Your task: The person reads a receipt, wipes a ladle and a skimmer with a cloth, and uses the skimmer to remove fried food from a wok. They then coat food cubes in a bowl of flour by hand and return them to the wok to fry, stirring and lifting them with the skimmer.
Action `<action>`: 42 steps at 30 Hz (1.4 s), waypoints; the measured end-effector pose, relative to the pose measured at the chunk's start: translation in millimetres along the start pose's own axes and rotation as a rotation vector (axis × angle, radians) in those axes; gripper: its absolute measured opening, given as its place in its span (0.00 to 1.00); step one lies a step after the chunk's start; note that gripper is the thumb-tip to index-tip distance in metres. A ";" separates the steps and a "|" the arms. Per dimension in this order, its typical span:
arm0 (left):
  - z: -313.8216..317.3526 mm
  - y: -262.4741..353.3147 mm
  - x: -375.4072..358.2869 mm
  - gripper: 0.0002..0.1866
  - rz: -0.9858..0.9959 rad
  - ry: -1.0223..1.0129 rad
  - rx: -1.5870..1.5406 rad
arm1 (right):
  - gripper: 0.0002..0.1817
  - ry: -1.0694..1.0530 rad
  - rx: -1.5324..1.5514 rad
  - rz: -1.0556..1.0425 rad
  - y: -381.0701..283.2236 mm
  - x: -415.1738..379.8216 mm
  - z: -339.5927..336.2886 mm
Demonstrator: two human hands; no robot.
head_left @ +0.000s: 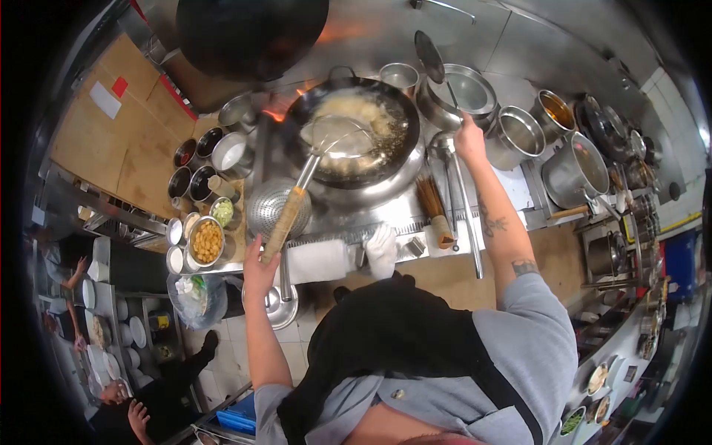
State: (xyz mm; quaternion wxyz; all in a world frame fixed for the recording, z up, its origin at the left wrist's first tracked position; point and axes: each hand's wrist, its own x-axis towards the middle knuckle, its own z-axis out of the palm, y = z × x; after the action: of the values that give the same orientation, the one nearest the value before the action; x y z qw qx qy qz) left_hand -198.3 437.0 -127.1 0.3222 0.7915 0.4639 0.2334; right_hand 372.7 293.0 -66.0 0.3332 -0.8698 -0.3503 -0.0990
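Observation:
My left hand (261,273) is closed round the wrapped handle of a wire strainer (341,138). The strainer's mesh is over a black wok (406,111), in which pale pieces of food (363,107) lie in bubbling oil. My right hand (469,139) grips the thin handle of a ladle (429,56). The ladle's dark round bowl is raised at the upper right of the wok, above the rim of a metal pot (437,104). Blur hides whether the strainer's mesh touches the food.
Flames (276,114) show left of the wok. A perforated skimmer (278,210), a bamboo brush (433,211) and a folded white towel (315,259) lie along the stove's front. A bowl of golden pieces (206,242) stands left; metal pots (517,132) stand right. Other people (141,400) are at lower left.

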 end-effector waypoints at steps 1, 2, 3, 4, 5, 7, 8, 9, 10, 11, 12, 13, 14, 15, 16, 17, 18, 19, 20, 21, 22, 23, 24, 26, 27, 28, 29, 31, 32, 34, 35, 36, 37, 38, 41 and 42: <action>1.5 -1.9 -0.2 0.37 0.002 0.008 0.004 | 0.20 0.041 0.072 -0.011 -1.3 -8.0 -7.9; 1.9 -3.6 0.1 0.37 -0.015 0.009 -0.012 | 0.19 0.096 0.158 -0.040 -3.7 -21.1 -14.7; 1.7 -4.9 1.0 0.37 -0.031 0.010 -0.028 | 0.20 0.080 0.178 -0.043 -5.9 -37.9 -17.8; 3.0 -7.7 -0.5 0.37 -0.050 0.006 -0.047 | 0.20 0.061 0.191 -0.045 -8.8 -59.1 -20.9; 4.1 -8.4 -0.9 0.37 -0.030 0.006 -0.044 | 0.21 0.041 0.212 -0.047 -12.8 -76.3 -21.6; 6.1 -8.4 0.2 0.37 0.011 0.008 -0.034 | 0.21 -0.009 0.213 0.017 -32.9 -104.9 -27.7; 8.3 -9.4 1.8 0.37 0.055 0.020 0.001 | 0.21 -0.034 0.215 0.050 -41.9 -115.2 -28.4; 11.0 -8.3 3.9 0.37 0.098 0.031 0.037 | 0.21 -0.048 0.218 0.071 -45.9 -123.0 -25.2; 13.4 -7.3 5.4 0.36 0.142 0.042 0.072 | 0.21 -0.063 0.221 0.092 -47.6 -130.4 -20.5; 14.9 -6.6 6.2 0.36 0.128 0.015 0.063 | 0.21 -0.078 0.224 0.113 -48.1 -137.6 -15.8; 13.9 1.3 6.7 0.36 0.115 -0.010 0.054 | 0.22 -0.094 0.215 0.120 -48.7 -143.4 -11.4; 13.8 6.3 6.6 0.35 0.103 -0.034 0.045 | 0.22 -0.117 0.215 0.130 -49.8 -148.2 -7.5; 15.5 6.3 5.7 0.35 0.113 -0.038 0.043 | 0.22 -0.138 0.217 0.141 -51.4 -152.7 -3.5; 16.6 7.5 5.6 0.35 0.124 -0.043 0.041 | 0.22 -0.158 0.218 0.152 -53.8 -157.5 1.0; 18.0 9.4 6.4 0.34 0.137 -0.048 0.038 | 0.22 -0.185 0.227 0.190 -57.1 -162.8 6.1; 18.6 11.1 6.1 0.34 0.121 -0.050 0.053 | 0.22 -0.183 0.264 0.194 -59.3 -169.6 9.7; 13.9 20.3 3.6 0.34 0.104 -0.053 0.069 | 0.22 -0.183 0.301 0.200 -63.7 -178.1 10.9; 7.5 27.8 1.2 0.33 0.084 -0.056 0.086 | 0.22 -0.185 0.338 0.205 -65.2 -185.9 11.0; 0.7 33.4 0.3 0.33 0.102 -0.051 0.088 | 0.23 -0.108 0.321 0.063 -41.2 -197.9 40.5; -6.6 39.5 -0.2 0.33 0.117 -0.045 0.090 | 0.23 -0.214 0.524 0.307 -52.3 -202.9 29.7; -13.8 45.1 -1.2 0.33 0.132 -0.039 0.093 | 0.23 -0.321 0.723 0.555 -81.1 -205.1 4.1; -20.9 51.5 -2.4 0.33 0.104 -0.057 0.098 | 0.24 -0.427 0.919 0.806 -105.7 -205.1 -16.8; -27.3 58.3 -3.2 0.33 0.078 -0.075 0.103 | 0.24 -0.417 1.103 0.925 -118.8 -204.3 -26.4; -34.7 66.7 -4.9 0.33 0.073 -0.083 0.098 | 0.21 -0.404 1.268 0.984 -120.0 -203.3 -34.6; -37.2 69.2 -5.9 0.32 0.093 -0.073 0.087 | 0.19 -0.396 1.352 1.013 -118.7 -203.0 -37.6; -38.9 70.1 -6.9 0.32 0.112 -0.062 0.078 | 0.18 -0.385 1.390 1.040 -117.1 -201.9 -40.3; -38.4 67.9 -7.7 0.32 0.120 -0.051 0.062 | 0.18 -0.375 1.430 1.067 -115.0 -200.0 -42.8; -35.8 62.5 -9.2 0.32 0.137 -0.027 0.030 | 0.17 -0.374 1.517 1.093 -107.9 -197.8 -45.5; -35.1 61.1 -10.2 0.32 0.125 -0.031 0.041 | 0.17 -0.383 1.565 1.094 -102.1 -197.2 -45.6; -33.6 61.5 -12.9 0.32 0.098 -0.037 0.063 | 0.16 -0.394 1.609 1.083 -98.1 -195.3 -50.5; -32.1 57.5 -13.8 0.32 0.095 -0.037 0.040 | 0.16 -0.386 1.592 1.062 -97.3 -192.5 -53.1; -29.1 50.4 -14.6 0.32 0.091 -0.036 0.017 | 0.16 -0.380 1.575 1.043 -96.3 -189.8 -55.5; -25.3 44.3 -15.6 0.33 0.087 -0.035 -0.006 | 0.16 -0.373 1.557 1.024 -93.8 -186.7 -57.3; -20.7 38.5 -16.8 0.33 0.071 -0.047 -0.009 | 0.15 -0.362 1.576 1.025 -87.0 -181.1 -55.3; -6.2 29.8 -22.3 0.35 0.049 -0.063 -0.023 | 0.14 -0.306 1.475 0.948 -77.2 -145.9 -59.4; 1.7 30.2 -26.2 0.35 0.065 -0.065 -0.031 | 0.13 -0.302 1.478 0.890 -63.3 -130.2 -51.9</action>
State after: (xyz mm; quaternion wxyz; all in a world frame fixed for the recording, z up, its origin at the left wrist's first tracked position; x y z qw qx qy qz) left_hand -191.6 402.4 -108.2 0.3415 0.8082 0.4237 0.2249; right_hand 237.4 222.4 -47.2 0.7693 -0.4908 0.0070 0.4091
